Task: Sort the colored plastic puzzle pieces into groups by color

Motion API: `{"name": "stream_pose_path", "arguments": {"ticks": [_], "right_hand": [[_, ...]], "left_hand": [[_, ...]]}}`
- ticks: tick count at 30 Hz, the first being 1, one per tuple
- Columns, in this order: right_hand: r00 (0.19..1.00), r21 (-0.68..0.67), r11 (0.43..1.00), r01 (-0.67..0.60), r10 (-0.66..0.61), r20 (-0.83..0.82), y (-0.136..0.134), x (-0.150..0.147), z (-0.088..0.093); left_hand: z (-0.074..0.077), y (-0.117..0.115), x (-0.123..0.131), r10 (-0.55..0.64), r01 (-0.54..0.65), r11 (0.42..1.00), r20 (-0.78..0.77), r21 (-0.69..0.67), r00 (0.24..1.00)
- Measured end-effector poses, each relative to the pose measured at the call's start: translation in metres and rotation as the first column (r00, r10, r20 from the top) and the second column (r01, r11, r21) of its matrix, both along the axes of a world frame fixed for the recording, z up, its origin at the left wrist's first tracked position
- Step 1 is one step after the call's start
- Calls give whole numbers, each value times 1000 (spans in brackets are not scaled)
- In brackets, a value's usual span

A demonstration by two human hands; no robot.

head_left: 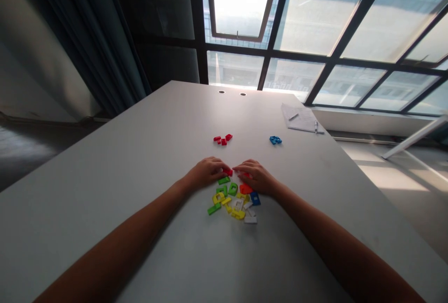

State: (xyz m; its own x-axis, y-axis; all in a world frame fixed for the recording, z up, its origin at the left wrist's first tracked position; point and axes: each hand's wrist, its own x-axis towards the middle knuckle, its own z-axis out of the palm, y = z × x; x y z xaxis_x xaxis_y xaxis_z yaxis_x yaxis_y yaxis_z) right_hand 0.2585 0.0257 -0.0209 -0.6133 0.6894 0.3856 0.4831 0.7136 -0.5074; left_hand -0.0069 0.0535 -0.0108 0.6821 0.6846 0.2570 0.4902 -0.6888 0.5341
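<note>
My left hand (207, 171) rests at the far left of a pile of coloured plastic pieces, its fingertips closed on a small red plastic piece (229, 172). Opposite it, my right hand (258, 178) reaches over the pile's right side with fingers stretched and apart. Under its fingers lies another red piece, partly hidden, and an orange-red piece (245, 188) shows just below the palm. Nearer to me are green pieces (233, 188), yellow pieces (238, 214), white pieces (250, 220) and a dark blue piece (255, 198).
Beyond my hands sit a small cluster of red pieces (224, 142) and a cluster of blue pieces (275, 140). Paper sheets (303, 117) with pens lie at the right edge of the white table (140, 153). Windows and a dark curtain (87, 27) stand behind.
</note>
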Motion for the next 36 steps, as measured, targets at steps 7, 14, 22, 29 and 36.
{"name": "stream_pose_path", "arguments": {"ticks": [7,14,22,29,36], "right_hand": [[987,-111,989,102,-115,-113,2,2,-1],[986,-113,986,122,-133,-100,3,1,-2],[972,-158,974,162,-185,-143,2,2,1],[965,-183,969,167,-199,-172,4,2,-2],[965,-177,970,168,-198,-171,7,3,-8]], "left_hand": [[-4,-9,18,200,-181,977,184,-114,962],[-6,-16,26,151,-141,988,194,-67,969],[-4,-14,24,167,-163,986,115,-39,979],[-3,-14,24,158,-158,987,60,-17,986],[-3,-13,23,153,-153,988,33,-6,988]]}}
